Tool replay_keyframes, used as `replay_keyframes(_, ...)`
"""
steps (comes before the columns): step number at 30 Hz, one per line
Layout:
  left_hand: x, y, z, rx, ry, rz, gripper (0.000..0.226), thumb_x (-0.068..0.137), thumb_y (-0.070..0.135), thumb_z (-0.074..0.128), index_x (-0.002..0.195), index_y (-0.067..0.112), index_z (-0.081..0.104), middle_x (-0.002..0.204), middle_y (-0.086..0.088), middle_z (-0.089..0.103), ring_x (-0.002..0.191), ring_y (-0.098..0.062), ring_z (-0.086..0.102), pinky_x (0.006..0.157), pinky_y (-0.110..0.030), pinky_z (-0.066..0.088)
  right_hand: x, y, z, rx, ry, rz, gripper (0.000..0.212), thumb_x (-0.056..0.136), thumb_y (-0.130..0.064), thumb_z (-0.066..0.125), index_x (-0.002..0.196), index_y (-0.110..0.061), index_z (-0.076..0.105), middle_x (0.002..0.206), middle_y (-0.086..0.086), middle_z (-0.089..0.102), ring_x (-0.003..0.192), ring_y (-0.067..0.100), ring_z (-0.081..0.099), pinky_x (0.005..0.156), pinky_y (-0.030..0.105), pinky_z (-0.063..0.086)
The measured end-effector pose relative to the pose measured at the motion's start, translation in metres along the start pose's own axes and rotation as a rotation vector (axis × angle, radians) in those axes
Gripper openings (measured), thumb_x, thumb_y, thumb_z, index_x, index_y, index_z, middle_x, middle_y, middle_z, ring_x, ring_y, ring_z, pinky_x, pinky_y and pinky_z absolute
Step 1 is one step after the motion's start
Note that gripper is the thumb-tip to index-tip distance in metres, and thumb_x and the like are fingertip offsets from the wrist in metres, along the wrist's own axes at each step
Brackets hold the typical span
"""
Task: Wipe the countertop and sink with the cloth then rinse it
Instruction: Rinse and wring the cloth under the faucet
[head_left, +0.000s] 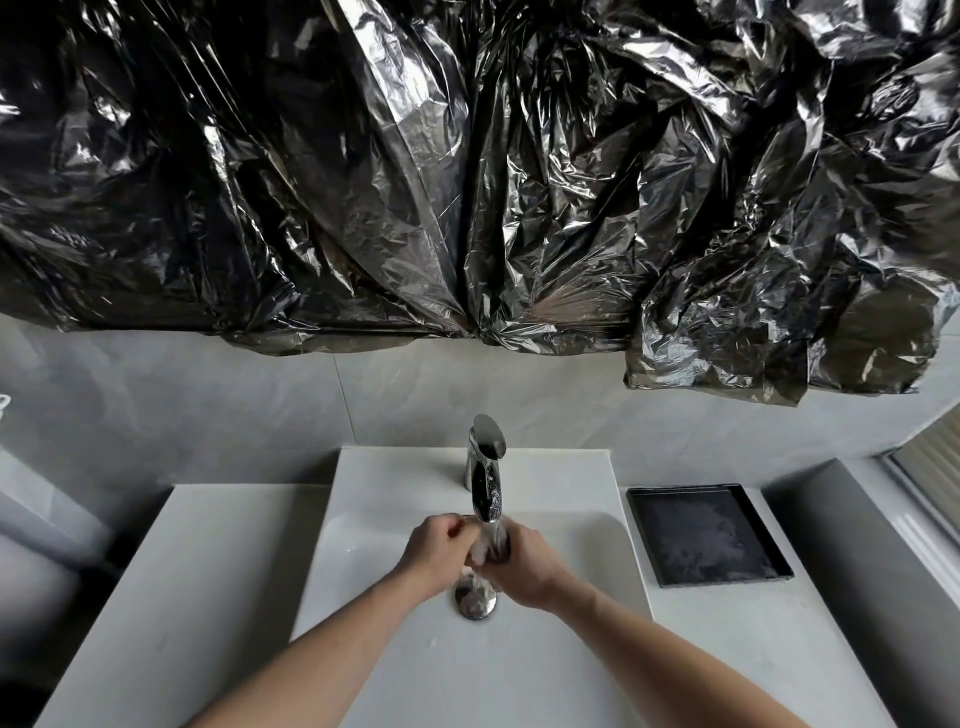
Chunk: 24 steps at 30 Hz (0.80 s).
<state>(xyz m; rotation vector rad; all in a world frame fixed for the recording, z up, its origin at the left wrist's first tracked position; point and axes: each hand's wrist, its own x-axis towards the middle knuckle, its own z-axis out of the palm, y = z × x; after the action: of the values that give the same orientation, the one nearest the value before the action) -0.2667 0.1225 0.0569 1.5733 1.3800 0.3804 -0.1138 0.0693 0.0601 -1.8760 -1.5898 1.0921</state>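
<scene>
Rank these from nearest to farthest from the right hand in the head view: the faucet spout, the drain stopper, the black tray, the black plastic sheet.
From the right hand, which grips the cloth:
1. Faucet spout, just above it, and drain stopper, just below-left: too close to call.
2. Black tray, on the counter to the right.
3. Black plastic sheet, up on the wall behind.

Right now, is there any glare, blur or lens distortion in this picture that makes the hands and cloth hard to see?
Head view: strong glare on the crinkled black plastic sheeting; wide-angle bending curves the countertop edges; the cloth is smeared by running water under the faucet, so its shape is unclear; left hand and right hand are sharp.
</scene>
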Motion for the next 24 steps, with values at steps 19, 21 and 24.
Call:
replay_keyframes(19,0.009,-0.001,-0.022,0.545,-0.063,0.251,0.024,0.088,0.024,0.041,0.091,0.034,0.062,0.096,0.011,0.073,0.09,-0.021,0.066,0.079,-0.036,0.054,0.014,-0.026,0.001,-0.44,-0.106,0.112,0.018,0.087,-0.009,0.045,0.077,-0.022,0.053,0.103,0.011,0.071,0.094,0.035,0.064,0.071,0.029,0.04)
replay_keyframes(21,0.012,0.004,-0.017,0.496,-0.095,0.182,0.027,0.085,0.022,0.042,0.08,0.036,0.064,0.092,0.014,0.073,0.088,-0.017,0.065,0.077,-0.031,0.052,0.012,-0.022,0.003,-0.535,-0.023,0.11,0.019,0.089,-0.011,0.047,0.079,-0.024,0.056,0.109,0.01,0.072,0.101,0.036,0.066,0.074,0.031,0.04)
replay_keyframes(24,0.013,0.009,-0.008,0.46,-0.119,0.107,0.029,0.088,0.021,0.044,0.066,0.034,0.057,0.083,0.009,0.065,0.082,-0.021,0.058,0.07,-0.029,0.042,0.011,-0.012,0.006,-0.627,0.064,0.064,0.027,0.087,-0.008,0.046,0.097,-0.026,0.064,0.108,0.01,0.074,0.103,0.038,0.068,0.075,0.036,0.043)
